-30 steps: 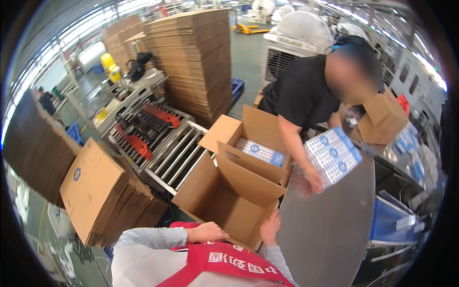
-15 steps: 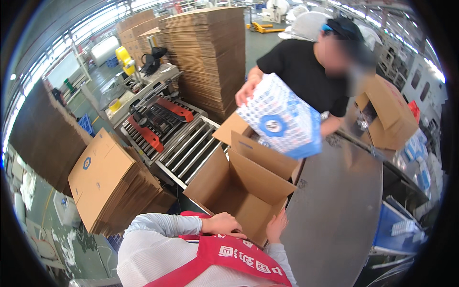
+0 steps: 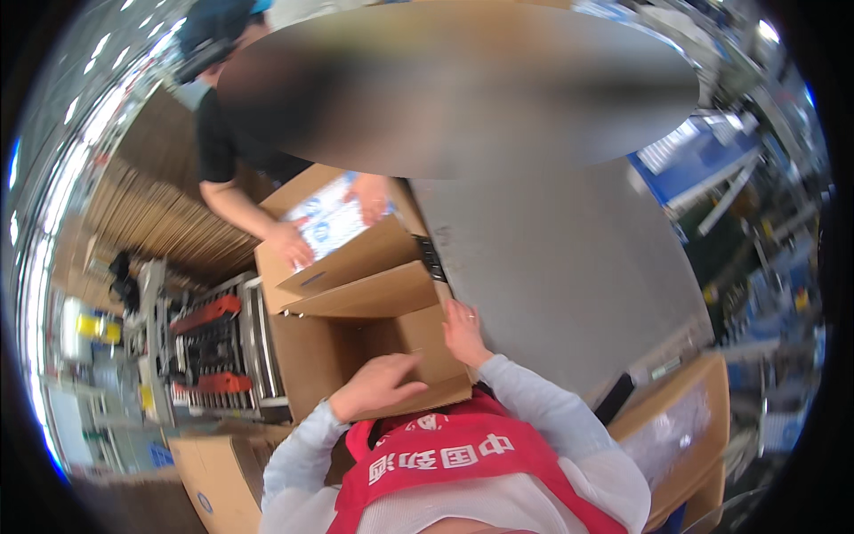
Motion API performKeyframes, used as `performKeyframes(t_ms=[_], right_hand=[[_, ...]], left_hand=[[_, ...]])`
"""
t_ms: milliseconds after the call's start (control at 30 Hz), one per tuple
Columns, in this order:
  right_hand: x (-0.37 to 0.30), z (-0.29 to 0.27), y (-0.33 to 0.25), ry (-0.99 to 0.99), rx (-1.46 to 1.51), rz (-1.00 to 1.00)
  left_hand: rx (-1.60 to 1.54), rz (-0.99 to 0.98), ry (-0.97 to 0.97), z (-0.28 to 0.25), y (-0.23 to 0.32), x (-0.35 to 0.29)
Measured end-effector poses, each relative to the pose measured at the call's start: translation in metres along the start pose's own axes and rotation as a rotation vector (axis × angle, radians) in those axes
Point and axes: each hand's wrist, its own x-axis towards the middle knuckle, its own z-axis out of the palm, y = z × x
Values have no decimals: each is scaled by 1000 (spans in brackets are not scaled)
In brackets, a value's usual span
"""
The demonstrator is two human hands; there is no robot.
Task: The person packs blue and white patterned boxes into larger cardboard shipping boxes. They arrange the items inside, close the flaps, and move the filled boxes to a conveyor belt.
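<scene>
An open, brown cardboard box (image 3: pixel 294 356) stands in front of me, and its inside shows bare cardboard. My left hand (image 3: pixel 381 384) reaches over the box's near flap, fingers stretched out and thumb apart, holding nothing. Along the right edge of the box lies my right hand (image 3: pixel 464 334), its fingers extended against the cardboard. Just beyond is a second open box (image 3: pixel 369 254). A co-worker's two hands press on a blue-and-white package (image 3: pixel 334 222) inside that second box.
A grey metal table (image 3: pixel 551 267) lies to the right. On the left are a roller conveyor (image 3: pixel 265 347) with red-orange guides (image 3: pixel 209 313) and a tall stack of flat cardboard (image 3: pixel 133 196). A carton (image 3: pixel 712 418) with clear plastic sits at lower right.
My view has swung to the right. The co-worker's blue-and-white package has gone from the air down into the far box. My left hand has spread its fingers over the near flap.
</scene>
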Motion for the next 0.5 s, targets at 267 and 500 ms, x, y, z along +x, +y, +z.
performKeyframes(t_ms=[267,500], right_hand=[[-3,0,2,-26,50,51],[-9,1,17,14,26,27]], left_hand=[[-82,96,-242,34,16,52],[14,77,-289,47,5,65]])
